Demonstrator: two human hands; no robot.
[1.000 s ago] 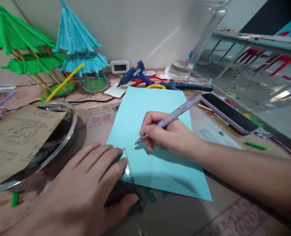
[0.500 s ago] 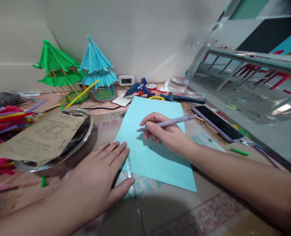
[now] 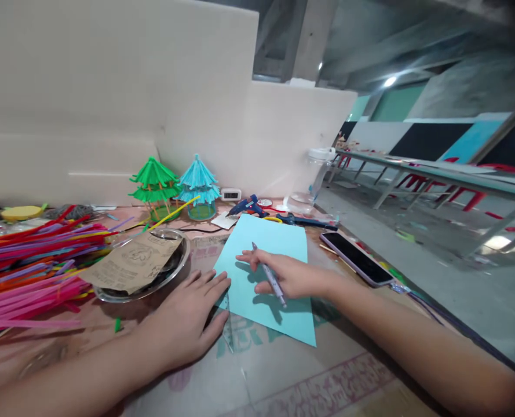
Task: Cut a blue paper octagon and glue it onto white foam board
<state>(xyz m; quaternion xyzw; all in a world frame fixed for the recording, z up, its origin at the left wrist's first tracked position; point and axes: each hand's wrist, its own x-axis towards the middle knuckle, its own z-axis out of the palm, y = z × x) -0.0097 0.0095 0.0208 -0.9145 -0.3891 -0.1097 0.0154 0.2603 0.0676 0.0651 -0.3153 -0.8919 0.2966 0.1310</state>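
The right hand [image 3: 289, 277] lies on the blue paper [image 3: 266, 272], fingers loosely bent around a pen [image 3: 268, 275] that points away and a bit left. The left hand [image 3: 183, 321] rests flat and open, pressing a clear ruler [image 3: 228, 324] at the paper's left edge.

Your left hand [image 3: 183, 321] hides most of the clear plastic ruler [image 3: 228, 324]; the small white clock's [image 3: 231, 194] digits are unreadable.

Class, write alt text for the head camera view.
A right hand holding a pen rests on a light blue sheet of paper, while the left hand lies flat on a clear ruler at the sheet's edge. Colourful pipe cleaners lie left.
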